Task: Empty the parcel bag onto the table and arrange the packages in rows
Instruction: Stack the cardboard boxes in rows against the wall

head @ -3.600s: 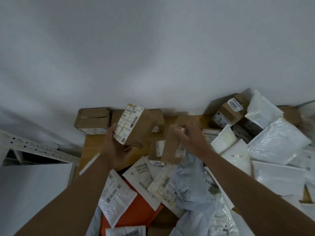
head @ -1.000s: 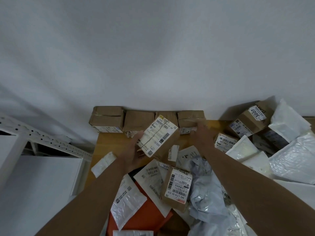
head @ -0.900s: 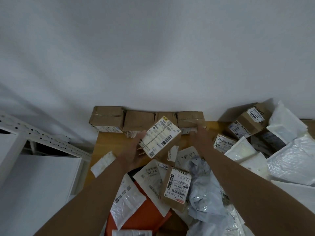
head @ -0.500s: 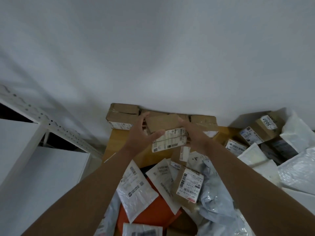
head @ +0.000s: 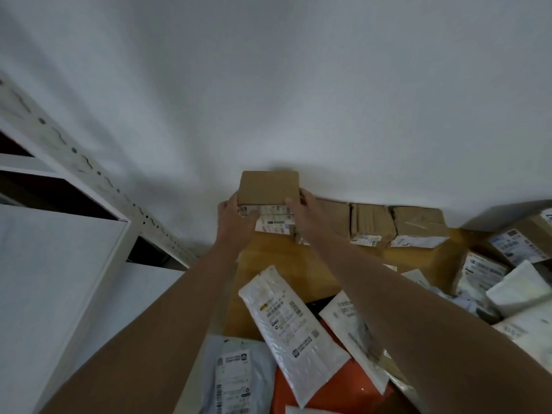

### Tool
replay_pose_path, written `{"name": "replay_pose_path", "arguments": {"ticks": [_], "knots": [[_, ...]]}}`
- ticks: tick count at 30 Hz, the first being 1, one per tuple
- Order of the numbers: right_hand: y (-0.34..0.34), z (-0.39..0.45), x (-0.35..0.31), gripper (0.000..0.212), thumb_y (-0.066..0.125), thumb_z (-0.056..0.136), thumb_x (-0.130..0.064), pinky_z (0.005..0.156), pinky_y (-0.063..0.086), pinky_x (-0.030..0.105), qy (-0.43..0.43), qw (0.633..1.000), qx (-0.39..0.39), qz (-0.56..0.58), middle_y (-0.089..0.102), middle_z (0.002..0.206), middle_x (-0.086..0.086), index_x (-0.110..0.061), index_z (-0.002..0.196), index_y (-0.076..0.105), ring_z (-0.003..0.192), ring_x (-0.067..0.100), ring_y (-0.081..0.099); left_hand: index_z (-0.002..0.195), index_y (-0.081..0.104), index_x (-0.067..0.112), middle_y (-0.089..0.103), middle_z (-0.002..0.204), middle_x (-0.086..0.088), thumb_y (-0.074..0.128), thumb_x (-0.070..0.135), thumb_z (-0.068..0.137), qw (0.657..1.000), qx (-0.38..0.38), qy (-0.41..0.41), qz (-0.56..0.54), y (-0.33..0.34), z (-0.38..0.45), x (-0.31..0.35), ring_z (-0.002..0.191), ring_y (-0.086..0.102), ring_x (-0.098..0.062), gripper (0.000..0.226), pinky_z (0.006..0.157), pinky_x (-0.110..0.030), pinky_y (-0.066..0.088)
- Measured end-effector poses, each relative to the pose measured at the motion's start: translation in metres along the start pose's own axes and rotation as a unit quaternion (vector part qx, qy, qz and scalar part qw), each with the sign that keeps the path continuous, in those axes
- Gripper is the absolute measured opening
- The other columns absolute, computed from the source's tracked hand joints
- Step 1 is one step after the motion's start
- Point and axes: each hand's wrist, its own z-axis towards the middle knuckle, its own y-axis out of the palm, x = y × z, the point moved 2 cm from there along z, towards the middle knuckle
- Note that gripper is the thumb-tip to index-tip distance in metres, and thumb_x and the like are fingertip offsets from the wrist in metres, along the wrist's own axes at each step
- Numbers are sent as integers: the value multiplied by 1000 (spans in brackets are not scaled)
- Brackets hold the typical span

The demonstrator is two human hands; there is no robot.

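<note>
A brown cardboard box (head: pixel 268 188) with a white label on its near face is held between both hands at the table's far left corner, against the wall. My left hand (head: pixel 233 218) grips its left side and my right hand (head: pixel 301 212) grips its right side. It sits above the left end of a row of cardboard boxes (head: pixel 418 225) lined along the wall; what lies under it is hidden by my hands. White mailer bags (head: pixel 291 321) and an orange mailer (head: pixel 337 392) lie loose on the wooden table (head: pixel 268 261).
A white metal shelf unit (head: pixel 62 234) stands just left of the table. A heap of white pouches (head: pixel 519 291) and labelled boxes (head: pixel 519 243) fills the right side. The white wall runs directly behind the box row.
Both hands have carried the labelled box from mid-table up and left to the far left end of the row by the wall. The view has shifted left.
</note>
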Motion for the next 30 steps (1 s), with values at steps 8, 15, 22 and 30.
{"name": "replay_pose_path", "arguments": {"ticks": [8, 15, 22, 30], "knots": [[19, 30, 10, 51, 43, 101, -38, 99, 49, 51, 33, 996, 35, -79, 57, 132, 2, -26, 149, 33, 115, 23, 59, 131, 42, 14, 57, 119, -2, 51, 16, 97, 999, -16, -30, -39, 2, 33, -13, 80, 56, -6, 36, 58, -21, 43], [25, 32, 9, 51, 47, 102, -36, 98, 43, 33, -19, 988, 44, -144, 55, 131, -3, -15, 147, 36, 116, 15, 53, 128, 53, 21, 62, 109, 6, 46, 14, 96, 996, 61, -40, -51, 2, 40, -17, 94, 62, -16, 33, 69, -25, 51], [31, 33, 12, 47, 46, 101, -41, 98, 45, 37, -35, 982, 49, -180, 59, 129, 2, -14, 139, 45, 116, 19, 55, 123, 55, 25, 68, 106, 1, 43, 12, 90, 998, 23, -44, -29, 10, 41, -34, 90, 65, -19, 38, 63, -27, 49], [4, 8, 23, 73, 46, 97, -52, 107, 33, 44, 37, 988, 90, -122, 36, 153, 8, -17, 154, 18, 138, 31, 37, 153, 16, 20, 27, 155, -7, 55, 20, 93, 972, 114, -188, -77, 16, 6, -19, 136, 37, -31, 71, 105, -45, 39]]}}
